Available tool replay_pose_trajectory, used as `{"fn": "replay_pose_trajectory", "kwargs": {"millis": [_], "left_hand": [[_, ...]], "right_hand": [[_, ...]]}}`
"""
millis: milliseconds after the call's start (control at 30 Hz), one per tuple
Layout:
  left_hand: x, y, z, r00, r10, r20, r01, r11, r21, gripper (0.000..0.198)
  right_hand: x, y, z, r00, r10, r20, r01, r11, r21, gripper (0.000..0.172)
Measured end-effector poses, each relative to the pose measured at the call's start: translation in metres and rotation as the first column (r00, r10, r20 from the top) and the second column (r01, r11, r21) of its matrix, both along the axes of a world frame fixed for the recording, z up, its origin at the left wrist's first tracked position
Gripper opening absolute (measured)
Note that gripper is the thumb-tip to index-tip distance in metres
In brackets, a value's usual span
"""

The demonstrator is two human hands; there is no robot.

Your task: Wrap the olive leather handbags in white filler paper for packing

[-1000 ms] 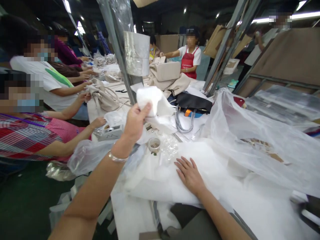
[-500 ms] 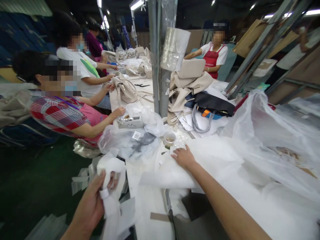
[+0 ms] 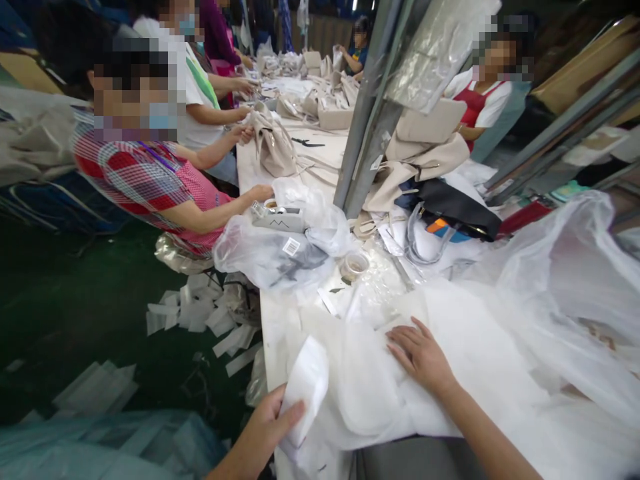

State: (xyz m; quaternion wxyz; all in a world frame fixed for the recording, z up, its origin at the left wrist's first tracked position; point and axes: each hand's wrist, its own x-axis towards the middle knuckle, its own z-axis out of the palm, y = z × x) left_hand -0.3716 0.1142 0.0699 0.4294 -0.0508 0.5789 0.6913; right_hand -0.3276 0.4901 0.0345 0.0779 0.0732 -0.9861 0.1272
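Note:
My left hand (image 3: 263, 432) is at the bottom edge of the table, thumb and fingers pinched on a folded piece of white wadding paper (image 3: 306, 383). My right hand (image 3: 421, 358) lies flat with fingers spread on a pile of white non-woven fabric (image 3: 465, 333) that covers the near table. The paper touches the fabric's left edge.
A small tape roll (image 3: 355, 265) and a clear plastic bag with a barcode label (image 3: 280, 253) lie ahead. A grey metal post (image 3: 364, 127) rises mid-table. Seated workers (image 3: 150, 180) handle beige bags (image 3: 273, 143) on the left. Paper strips (image 3: 200, 313) litter the green floor.
My left hand came down from shoulder height to the table's near edge, still gripping the white paper. The view swung left and down. My right hand stayed pressed on the fabric.

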Motion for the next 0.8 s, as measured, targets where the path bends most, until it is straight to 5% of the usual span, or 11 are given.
{"fn": "replay_pose_trajectory", "kwargs": {"millis": [333,500,633,800], "left_hand": [[-0.005,-0.008,0.003,0.997,-0.029,-0.071,0.025,0.998,-0.052,0.056],[0.006,0.004,0.0,0.991,0.095,-0.093,-0.103,0.991,-0.087,0.059],[0.005,0.012,0.0,0.982,0.158,-0.106,-0.171,0.976,-0.131,0.062],[-0.008,0.006,0.002,0.959,0.272,-0.083,-0.282,0.948,-0.15,0.059]], "right_hand": [[-0.023,-0.011,0.006,0.966,-0.124,0.229,0.132,0.991,-0.021,0.037],[-0.057,-0.019,0.01,0.942,-0.253,0.221,0.261,0.965,-0.007,0.045],[-0.054,-0.041,0.05,0.95,-0.299,0.09,0.302,0.953,-0.02,0.039],[0.039,-0.084,0.109,0.929,-0.213,-0.303,0.224,0.975,0.001,0.049]]}}
